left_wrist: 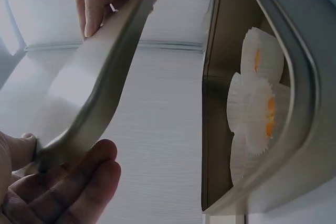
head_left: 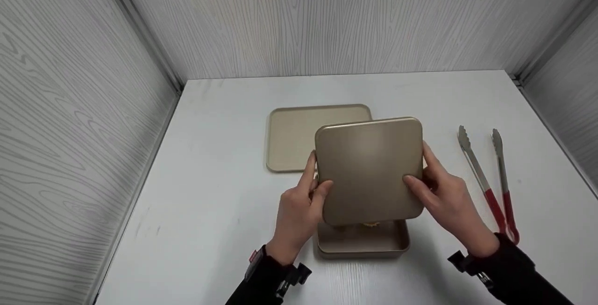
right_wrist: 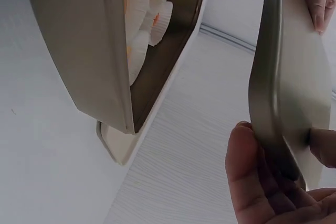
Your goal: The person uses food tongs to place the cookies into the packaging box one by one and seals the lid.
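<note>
A square gold-brown metal lid is held up between both hands, above a matching metal tin. My left hand grips the lid's left edge, thumb on the top face and fingers behind. On the opposite edge, my right hand pinches it the same way. Tilted, the lid stands apart from the tin and hides most of its inside in the head view. Several white pleated paper cups with orange bits in them sit inside the tin, as the left wrist view shows.
Behind the lid, a flat beige tray lies on the white table. Metal tongs with red handles lie spread at the right, beside my right forearm. Grey wood-grain panels wall in the back and sides.
</note>
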The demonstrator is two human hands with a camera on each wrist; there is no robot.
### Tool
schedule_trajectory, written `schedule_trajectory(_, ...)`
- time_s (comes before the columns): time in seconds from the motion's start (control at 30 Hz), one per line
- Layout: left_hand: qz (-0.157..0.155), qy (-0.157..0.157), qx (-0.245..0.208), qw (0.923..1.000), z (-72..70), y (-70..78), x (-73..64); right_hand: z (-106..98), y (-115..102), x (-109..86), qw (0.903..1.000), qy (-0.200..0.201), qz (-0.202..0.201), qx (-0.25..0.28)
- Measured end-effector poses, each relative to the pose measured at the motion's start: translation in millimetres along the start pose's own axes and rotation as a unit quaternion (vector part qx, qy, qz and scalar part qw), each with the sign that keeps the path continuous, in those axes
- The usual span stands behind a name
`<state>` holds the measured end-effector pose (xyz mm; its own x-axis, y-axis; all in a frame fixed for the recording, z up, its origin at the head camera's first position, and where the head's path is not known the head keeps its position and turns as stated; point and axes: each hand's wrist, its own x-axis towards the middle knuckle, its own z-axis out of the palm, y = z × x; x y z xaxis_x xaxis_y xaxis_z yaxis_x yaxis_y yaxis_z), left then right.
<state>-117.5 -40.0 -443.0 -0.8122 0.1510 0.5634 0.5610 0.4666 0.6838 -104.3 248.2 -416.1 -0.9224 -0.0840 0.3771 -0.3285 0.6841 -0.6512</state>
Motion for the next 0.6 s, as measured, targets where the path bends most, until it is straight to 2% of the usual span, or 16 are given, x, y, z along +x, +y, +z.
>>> schedule_trajectory(0.13,-0.026,-0.027,0.054,0.9978,0.4,-1.5,-0.6,4.2,3.8,-1.8,0.9997,-0.012,0.009,-0.020)
schedule_trajectory(0.27,-0.075,-0.063,0.066,0.9930,2.7,-4.4,-2.1,9.3,7.0,-3.4,0.9978,-0.043,0.034,-0.036)
schedule_trajectory(0.47,-0.170,-0.122,0.057,0.9762,7.7,-12.1,-5.0,19.4,14.8,-6.3,0.9882,-0.117,0.082,-0.055)
schedule_trajectory(0.6,-0.205,-0.147,0.067,0.9652,12.6,-19.1,-8.5,27.3,22.2,-8.6,0.9799,-0.158,0.113,-0.048)
